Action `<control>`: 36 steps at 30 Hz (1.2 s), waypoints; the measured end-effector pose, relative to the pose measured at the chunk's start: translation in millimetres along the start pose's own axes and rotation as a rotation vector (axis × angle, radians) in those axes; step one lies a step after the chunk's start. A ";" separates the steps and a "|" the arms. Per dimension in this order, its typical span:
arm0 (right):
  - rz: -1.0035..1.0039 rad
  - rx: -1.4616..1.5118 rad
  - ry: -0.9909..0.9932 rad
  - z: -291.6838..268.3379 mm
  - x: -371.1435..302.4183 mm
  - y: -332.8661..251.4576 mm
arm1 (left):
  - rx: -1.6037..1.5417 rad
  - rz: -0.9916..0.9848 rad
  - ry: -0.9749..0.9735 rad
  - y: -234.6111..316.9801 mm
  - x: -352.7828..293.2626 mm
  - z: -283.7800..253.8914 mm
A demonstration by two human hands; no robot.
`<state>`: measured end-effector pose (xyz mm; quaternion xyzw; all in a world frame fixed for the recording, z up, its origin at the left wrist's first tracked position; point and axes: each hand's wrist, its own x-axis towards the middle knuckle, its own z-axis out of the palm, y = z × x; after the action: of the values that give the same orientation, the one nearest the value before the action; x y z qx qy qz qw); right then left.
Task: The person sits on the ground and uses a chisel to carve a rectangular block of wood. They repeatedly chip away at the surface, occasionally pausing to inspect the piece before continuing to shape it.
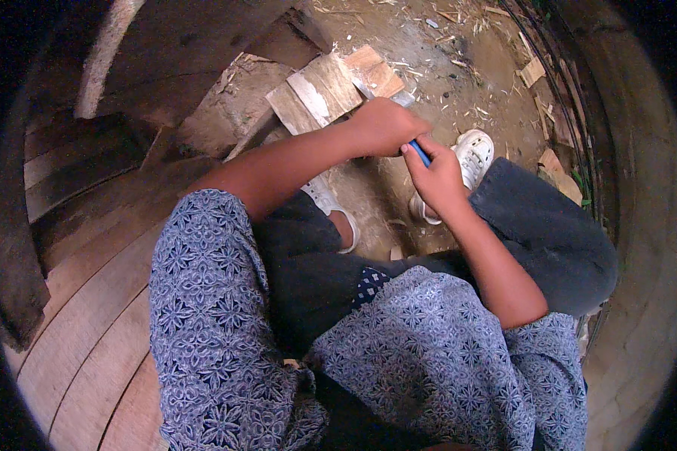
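Note:
My two hands meet in front of my knees. My right hand (440, 179) is closed round a blue handle (420, 153), its thumb pressed along it; the rest of that tool is hidden by the hands. Against it, my left hand (387, 126) is curled shut with its back upward, and what its fingers hold cannot be made out. Just beyond the left hand lies a pale wooden block (327, 86) with a white patch. A lighter, orange-toned wood piece (374, 70) sits beside it.
Wood shavings (429, 45) and chips litter the dirt floor ahead. On the left are curved wooden planks (90, 338) and dark timber (90, 150). Dark cables (572, 90) run along the right side near a wooden scrap (560, 177). My white shoes (474, 154) stand below the hands.

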<state>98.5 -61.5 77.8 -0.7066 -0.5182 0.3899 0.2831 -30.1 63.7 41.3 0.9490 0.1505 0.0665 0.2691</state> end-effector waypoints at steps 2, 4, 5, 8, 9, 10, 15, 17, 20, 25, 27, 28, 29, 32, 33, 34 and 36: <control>0.047 -0.004 -0.033 -0.5 0.4 -6.7 | 0.005 0.000 -0.001 -3.6 -1.9 1.2; 0.047 0.002 -0.021 0.1 2.4 -6.9 | 0.032 0.012 -0.010 -6.2 -0.4 0.4; 0.014 0.007 0.005 5.0 5.1 -3.5 | 0.058 0.019 -0.002 -11.8 -0.8 2.3; -0.079 0.028 0.053 22.4 27.7 4.6 | 0.108 0.012 0.027 -39.0 -3.2 4.3; -0.109 0.049 0.048 28.2 42.2 2.2 | 0.114 -0.009 0.035 -49.3 -5.8 -3.3; -0.139 0.069 0.044 31.1 50.5 0.2 | 0.120 -0.029 0.042 -55.3 -7.0 -8.1; -0.071 -0.022 0.053 27.9 44.5 -7.0 | 0.100 -0.035 0.023 -49.1 -7.6 -12.7; -0.041 -0.015 0.058 24.7 29.7 -6.1 | 0.087 -0.033 -0.005 -36.1 -8.5 -11.0; 0.094 0.006 0.053 8.2 8.6 -7.6 | 0.079 0.010 -0.044 -13.3 1.6 -4.3; 0.049 -0.065 0.012 -3.1 8.6 5.1 | 0.029 0.018 0.003 -3.0 5.1 -6.6; 0.037 -0.063 0.020 -3.1 9.8 5.3 | 0.033 0.013 -0.024 -3.6 7.9 -7.7; 0.051 -0.044 0.023 -2.7 9.8 4.4 | 0.049 0.009 -0.051 -3.8 9.4 -8.7; 0.065 -0.026 0.026 -2.4 10.1 3.2 | 0.064 0.004 -0.077 -3.9 10.5 -9.5; 0.078 -0.034 0.002 -8.2 11.3 -3.4 | 0.030 0.017 -0.012 -5.6 8.6 -6.1; 0.079 -0.048 -0.011 -9.8 11.7 -4.7 | 0.036 0.015 -0.007 -5.6 8.5 -4.8; 0.072 -0.044 -0.017 -10.2 12.1 -3.2 | 0.042 0.013 -0.002 -5.4 8.7 -3.3; 0.061 -0.037 -0.029 -11.0 13.0 0.6 | 0.044 0.010 0.003 -5.3 8.3 -2.2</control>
<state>110.2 -49.3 79.9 -0.7213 -0.5077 0.3990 0.2506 -23.9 71.7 40.7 0.9553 0.1476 0.0661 0.2476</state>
